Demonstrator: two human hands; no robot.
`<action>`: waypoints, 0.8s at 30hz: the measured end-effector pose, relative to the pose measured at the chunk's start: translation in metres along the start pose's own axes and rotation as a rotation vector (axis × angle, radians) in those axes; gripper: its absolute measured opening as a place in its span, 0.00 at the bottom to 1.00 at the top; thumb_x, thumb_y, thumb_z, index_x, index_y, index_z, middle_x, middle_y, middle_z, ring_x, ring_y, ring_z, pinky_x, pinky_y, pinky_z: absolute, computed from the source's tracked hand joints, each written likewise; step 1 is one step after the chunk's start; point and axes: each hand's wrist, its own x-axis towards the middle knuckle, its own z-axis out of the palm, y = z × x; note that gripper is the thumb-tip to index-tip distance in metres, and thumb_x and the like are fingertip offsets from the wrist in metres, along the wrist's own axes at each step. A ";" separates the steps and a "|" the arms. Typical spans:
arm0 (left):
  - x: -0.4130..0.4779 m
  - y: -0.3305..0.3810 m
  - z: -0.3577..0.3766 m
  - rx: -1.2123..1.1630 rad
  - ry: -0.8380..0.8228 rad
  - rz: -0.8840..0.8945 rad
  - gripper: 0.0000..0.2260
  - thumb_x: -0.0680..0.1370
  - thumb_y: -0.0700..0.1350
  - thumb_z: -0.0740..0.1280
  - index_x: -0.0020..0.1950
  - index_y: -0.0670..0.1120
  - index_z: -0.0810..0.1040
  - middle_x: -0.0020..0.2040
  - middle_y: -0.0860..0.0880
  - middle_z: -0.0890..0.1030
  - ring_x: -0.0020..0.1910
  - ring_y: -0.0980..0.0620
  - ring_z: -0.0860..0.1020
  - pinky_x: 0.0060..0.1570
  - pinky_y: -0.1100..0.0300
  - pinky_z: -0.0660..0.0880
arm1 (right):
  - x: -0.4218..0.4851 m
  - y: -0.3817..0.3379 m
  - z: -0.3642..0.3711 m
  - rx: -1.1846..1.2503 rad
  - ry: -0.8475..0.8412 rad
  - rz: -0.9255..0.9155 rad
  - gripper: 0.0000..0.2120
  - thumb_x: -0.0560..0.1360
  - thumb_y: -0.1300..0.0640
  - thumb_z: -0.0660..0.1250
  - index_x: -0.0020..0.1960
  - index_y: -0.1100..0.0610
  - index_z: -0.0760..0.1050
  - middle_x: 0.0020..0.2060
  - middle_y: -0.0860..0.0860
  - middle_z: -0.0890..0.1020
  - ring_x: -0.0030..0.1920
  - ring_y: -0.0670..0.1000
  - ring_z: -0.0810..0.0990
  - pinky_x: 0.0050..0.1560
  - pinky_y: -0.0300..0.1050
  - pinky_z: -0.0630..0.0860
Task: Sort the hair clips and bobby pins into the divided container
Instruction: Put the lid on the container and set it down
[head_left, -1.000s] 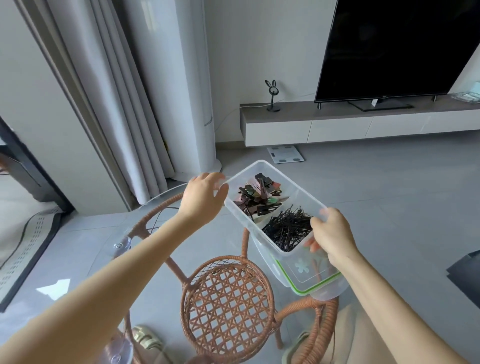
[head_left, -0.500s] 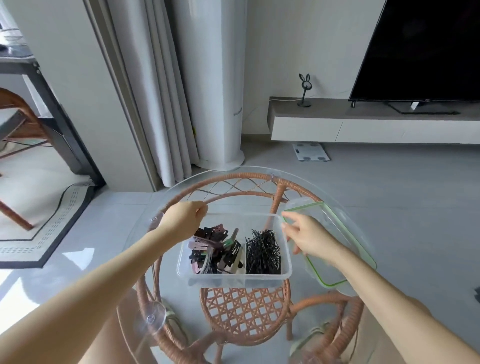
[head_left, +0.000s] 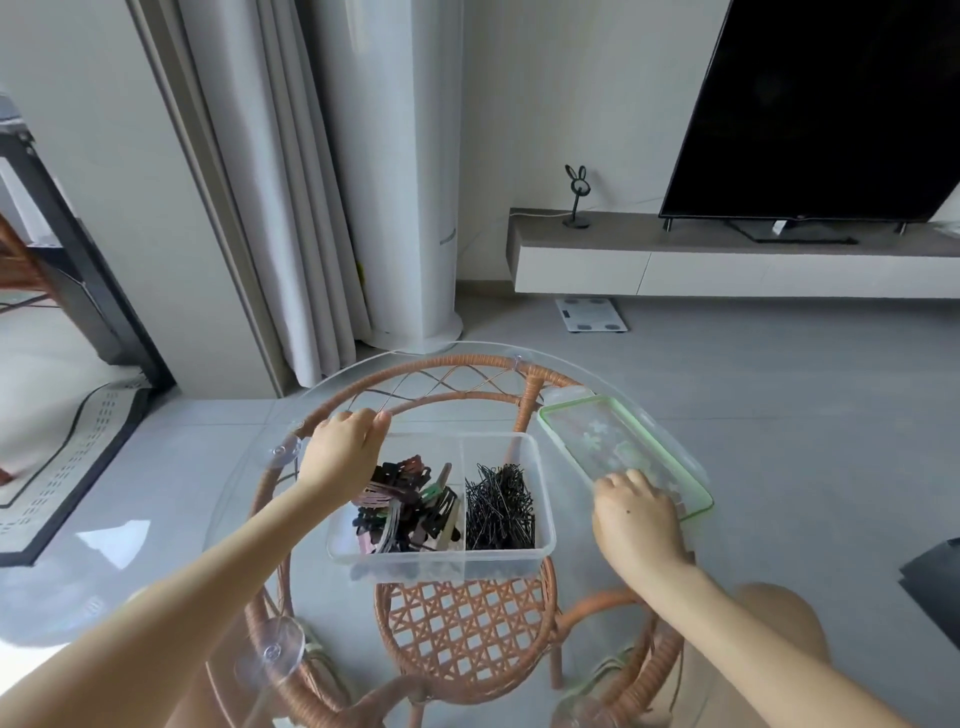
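Divided container (head_left: 441, 564) sat mid-table on the glass top (head_left: 171, 519).
Hair clips (head_left: 408, 506) filled its left compartment, bobby pins (head_left: 498, 509) its right; the left hand (head_left: 343, 449) clamped its far-left corner, while the right hand (head_left: 636, 517) rested fingers-together on the green-rimmed lid (head_left: 618, 447).

The container (head_left: 441, 558) was clear, smooth plastic, as was the lid (head_left: 623, 452) (its rim a translucent green). The bobby pins (head_left: 498, 509) looked like thin black wire with a slight sheen; the clips (head_left: 405, 514) seemed matt plastic. The tabletop (head_left: 249, 519) was glossy glass over a rough woven rattan frame (head_left: 467, 623).
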 end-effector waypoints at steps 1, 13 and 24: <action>0.001 0.000 -0.002 0.001 0.036 0.009 0.18 0.81 0.52 0.51 0.42 0.43 0.73 0.48 0.38 0.79 0.49 0.38 0.76 0.44 0.51 0.69 | 0.008 0.007 -0.007 0.030 0.075 0.045 0.17 0.42 0.69 0.78 0.23 0.59 0.72 0.20 0.54 0.75 0.23 0.56 0.76 0.17 0.39 0.68; -0.017 0.065 -0.075 -0.735 0.093 0.044 0.11 0.77 0.51 0.64 0.53 0.46 0.77 0.40 0.52 0.80 0.30 0.68 0.77 0.26 0.73 0.73 | 0.065 0.005 -0.128 1.082 0.321 0.098 0.08 0.78 0.61 0.58 0.48 0.56 0.76 0.36 0.46 0.82 0.38 0.50 0.82 0.44 0.47 0.76; -0.039 0.012 -0.072 -0.608 -0.048 -0.313 0.16 0.70 0.43 0.74 0.53 0.39 0.75 0.41 0.44 0.80 0.31 0.48 0.76 0.38 0.55 0.76 | 0.093 -0.041 -0.082 1.299 -0.260 0.224 0.07 0.78 0.64 0.59 0.49 0.62 0.76 0.45 0.53 0.81 0.30 0.42 0.82 0.27 0.32 0.71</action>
